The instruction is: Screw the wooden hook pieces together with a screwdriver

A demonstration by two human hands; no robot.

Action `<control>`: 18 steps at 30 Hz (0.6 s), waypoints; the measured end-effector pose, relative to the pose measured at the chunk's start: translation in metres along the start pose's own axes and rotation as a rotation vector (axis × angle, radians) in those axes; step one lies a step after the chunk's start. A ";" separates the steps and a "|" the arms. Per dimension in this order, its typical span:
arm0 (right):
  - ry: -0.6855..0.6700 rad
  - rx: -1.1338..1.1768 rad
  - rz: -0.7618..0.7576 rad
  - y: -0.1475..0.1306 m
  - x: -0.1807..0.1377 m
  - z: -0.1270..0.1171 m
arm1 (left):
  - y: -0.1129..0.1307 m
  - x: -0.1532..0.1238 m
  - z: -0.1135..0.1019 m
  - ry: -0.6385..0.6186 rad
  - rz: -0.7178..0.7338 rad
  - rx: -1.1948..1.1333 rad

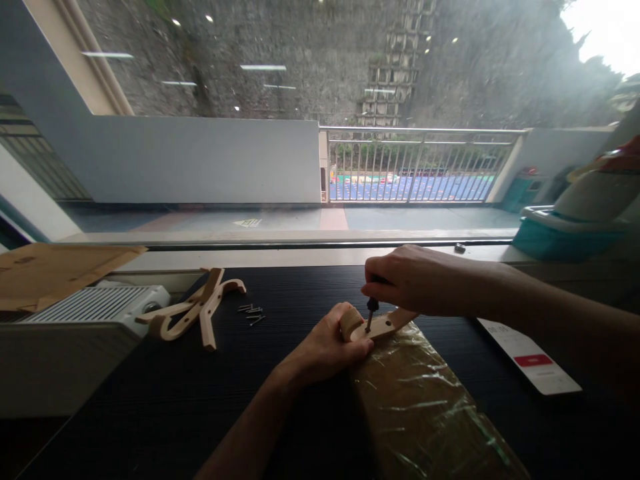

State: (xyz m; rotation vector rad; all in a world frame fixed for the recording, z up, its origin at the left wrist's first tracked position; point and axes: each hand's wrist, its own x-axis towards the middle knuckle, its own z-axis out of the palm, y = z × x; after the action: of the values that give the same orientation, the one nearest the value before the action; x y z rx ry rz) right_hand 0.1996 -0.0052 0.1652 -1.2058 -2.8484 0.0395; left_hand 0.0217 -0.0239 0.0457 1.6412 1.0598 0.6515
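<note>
My right hand [395, 277] is closed round the handle of a screwdriver [371, 307], which points down. Its tip meets a hole or screw in a curved wooden piece [383, 327]; which of the two, I cannot tell. My left hand [345, 340] grips the rounded left end of that piece, with the thumb along its near edge. Beneath the wood lies a cardboard package [415, 400] wrapped in shiny clear plastic. Left of my hands, several loose screws [254, 312] rest on the black table [250, 413].
More curved wooden pieces [200, 307] lie crossed at the table's left. A phone [533, 360] with a lit screen lies at right. Behind the table are a window sill [310, 257] and a teal container [565, 233]. Brown cardboard [65, 270] covers part of a white slatted unit [100, 303].
</note>
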 end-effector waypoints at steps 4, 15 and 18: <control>-0.010 -0.035 -0.063 -0.005 0.000 -0.006 | -0.003 0.001 0.000 -0.010 0.035 -0.016; -0.004 0.049 0.002 -0.002 0.001 0.000 | -0.004 0.002 -0.001 0.004 0.017 0.006; 0.005 0.020 0.052 -0.005 0.003 0.002 | -0.003 0.001 -0.001 -0.002 0.011 0.004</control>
State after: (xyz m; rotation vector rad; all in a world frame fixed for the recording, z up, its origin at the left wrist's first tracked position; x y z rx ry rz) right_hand 0.1939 -0.0063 0.1639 -1.2735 -2.8058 0.0675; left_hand 0.0204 -0.0228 0.0428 1.6512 1.0521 0.6552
